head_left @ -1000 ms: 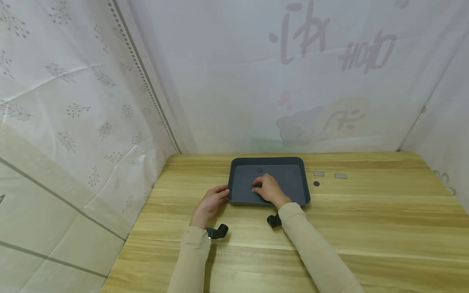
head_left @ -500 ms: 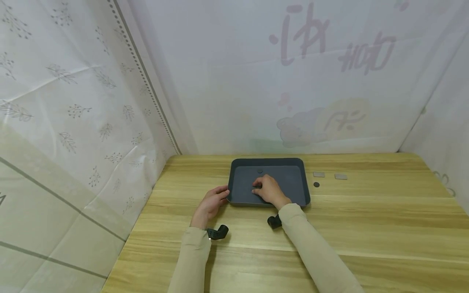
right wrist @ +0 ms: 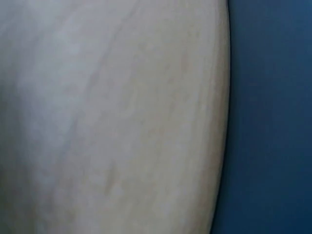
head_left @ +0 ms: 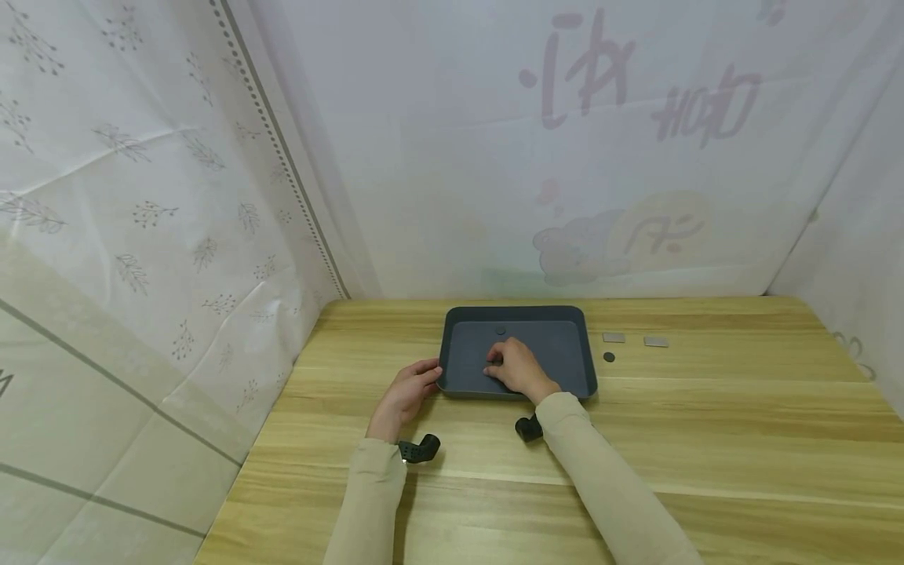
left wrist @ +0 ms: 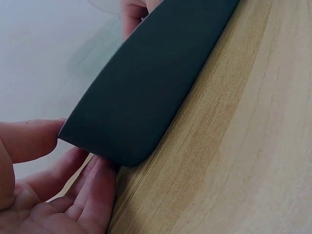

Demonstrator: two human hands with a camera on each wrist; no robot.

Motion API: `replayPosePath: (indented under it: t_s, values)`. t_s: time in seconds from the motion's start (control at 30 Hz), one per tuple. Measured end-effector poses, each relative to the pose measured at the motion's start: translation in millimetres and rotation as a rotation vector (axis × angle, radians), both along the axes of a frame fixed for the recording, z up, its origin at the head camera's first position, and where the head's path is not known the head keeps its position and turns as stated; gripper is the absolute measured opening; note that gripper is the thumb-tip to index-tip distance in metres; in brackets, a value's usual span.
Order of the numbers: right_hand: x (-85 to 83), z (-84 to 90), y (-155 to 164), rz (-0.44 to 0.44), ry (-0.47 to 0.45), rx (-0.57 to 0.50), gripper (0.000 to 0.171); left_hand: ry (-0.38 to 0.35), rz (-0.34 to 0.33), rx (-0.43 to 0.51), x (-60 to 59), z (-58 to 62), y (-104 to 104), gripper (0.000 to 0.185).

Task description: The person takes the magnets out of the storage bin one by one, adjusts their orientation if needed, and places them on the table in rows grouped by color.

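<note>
A dark grey rectangular tray (head_left: 558, 353) sits on the table. My left hand (head_left: 408, 392) grips its near left corner; in the left wrist view the thumb (left wrist: 34, 139) is at the rim and the fingers (left wrist: 100, 187) curl against the wall's lower edge. My right hand (head_left: 519, 367) reaches inside the tray, thumb and fingers bent together around a small dark piece low over the tray floor, mostly hidden by the fingers. Beyond it, a small dark disc (head_left: 501, 331) lies in the tray. The right wrist view shows only table and the tray's outer wall (right wrist: 273, 117).
To the right of the tray, another dark disc (head_left: 610, 357) and two small grey rectangular plates, a nearer one (head_left: 614, 337) and a farther one (head_left: 656, 342), lie on the wooden table (head_left: 741, 424). A printed cloth (head_left: 438, 157) hangs behind the table.
</note>
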State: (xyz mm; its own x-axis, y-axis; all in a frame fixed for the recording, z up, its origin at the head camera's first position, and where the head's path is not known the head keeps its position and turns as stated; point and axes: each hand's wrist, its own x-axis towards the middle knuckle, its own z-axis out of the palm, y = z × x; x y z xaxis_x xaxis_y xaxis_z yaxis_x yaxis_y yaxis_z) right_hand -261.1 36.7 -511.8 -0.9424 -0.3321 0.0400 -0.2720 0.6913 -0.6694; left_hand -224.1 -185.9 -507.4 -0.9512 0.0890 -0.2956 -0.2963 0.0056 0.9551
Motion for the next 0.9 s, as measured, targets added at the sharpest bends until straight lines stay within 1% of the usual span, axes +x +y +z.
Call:
replayPosePath:
  t_s: [0.37,0.57,0.67,0.9]
  values:
    - [-0.5,11.6,-1,0.028,-0.011,0.048,0.020,0.005,-0.008,0.005,1.0,-0.2,-1,0.043]
    - [0.3,10.5,1,0.017,-0.030,0.047,0.022,0.006,-0.010,0.003,2.1,1.7,0,0.043]
    - [0.8,8.7,3,0.002,-0.042,0.009,0.022,0.010,-0.007,0.001,2.8,2.5,0,0.043]
    - [3.3,3.3,11,-0.056,-0.096,-0.181,0.023,0.012,-0.014,0.000,3.1,2.2,0,0.044]
